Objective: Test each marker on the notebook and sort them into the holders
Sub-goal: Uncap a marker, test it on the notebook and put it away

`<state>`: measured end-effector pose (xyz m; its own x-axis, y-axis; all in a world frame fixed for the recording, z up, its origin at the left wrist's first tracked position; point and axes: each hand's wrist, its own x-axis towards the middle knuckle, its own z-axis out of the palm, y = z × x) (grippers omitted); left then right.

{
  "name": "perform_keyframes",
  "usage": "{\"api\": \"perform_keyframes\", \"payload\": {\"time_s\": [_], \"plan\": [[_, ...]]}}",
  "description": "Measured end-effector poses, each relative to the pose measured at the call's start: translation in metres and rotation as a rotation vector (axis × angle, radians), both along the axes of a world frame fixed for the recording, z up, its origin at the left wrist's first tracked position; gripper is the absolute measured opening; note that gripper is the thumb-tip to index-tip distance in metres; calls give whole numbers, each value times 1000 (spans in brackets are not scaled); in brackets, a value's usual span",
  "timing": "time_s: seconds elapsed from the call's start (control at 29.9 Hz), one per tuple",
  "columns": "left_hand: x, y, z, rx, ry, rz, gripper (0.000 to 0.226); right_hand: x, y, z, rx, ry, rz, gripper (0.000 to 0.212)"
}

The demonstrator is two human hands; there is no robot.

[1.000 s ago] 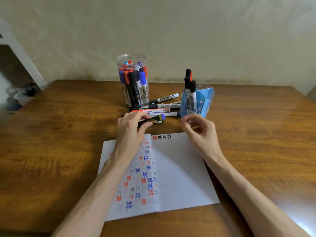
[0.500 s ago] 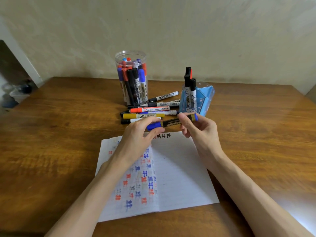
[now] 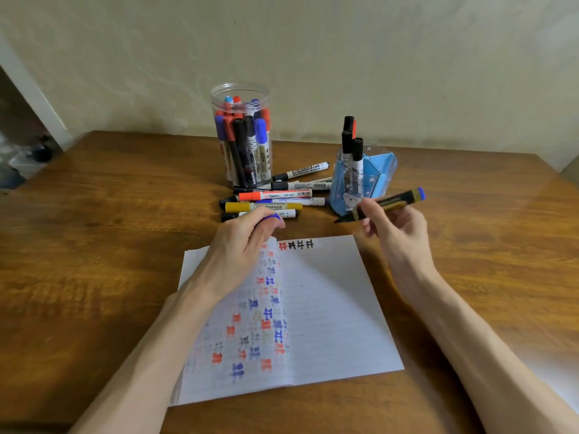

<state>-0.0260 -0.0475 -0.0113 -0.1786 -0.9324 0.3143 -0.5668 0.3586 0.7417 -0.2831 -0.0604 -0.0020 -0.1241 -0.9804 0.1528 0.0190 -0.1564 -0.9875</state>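
Since half a second ago the marker (image 3: 388, 203) has come free of its cap (image 3: 270, 218). Both hands met on it then, and now they are apart. The right hand (image 3: 394, 227) pinches it mid-barrel, above the table just past the top edge of the notebook (image 3: 329, 308). Its long axis runs from the blue butt at upper right down to the bare nib at lower left. The barrel is dark with a yellowish label, and I cannot tell the nib's colour. The left hand (image 3: 241, 242) curls round the cap over the left page. I judge the next stroke belongs on the blank paper right of the marks (image 3: 296, 244), near the nib on my side. The blue holder (image 3: 376, 173) stands just behind the right hand, and the jar (image 3: 241, 136) is further left.
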Motion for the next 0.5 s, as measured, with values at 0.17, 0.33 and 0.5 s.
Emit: {"api": "perform_keyframes", "payload": {"time_s": [0.17, 0.33, 0.5], "plan": [[-16, 1, -1, -88, -5, -53, 35, 21, 0, -6, 8, 139, 123, 28], [-16, 1, -2, -70, 8, -59, 35, 22, -1, -10, 22, 199, 99, 17], [-14, 1, -3, -66, 17, -52, 37, 21, -3, -15, 33, 158, 35, 14]]}}
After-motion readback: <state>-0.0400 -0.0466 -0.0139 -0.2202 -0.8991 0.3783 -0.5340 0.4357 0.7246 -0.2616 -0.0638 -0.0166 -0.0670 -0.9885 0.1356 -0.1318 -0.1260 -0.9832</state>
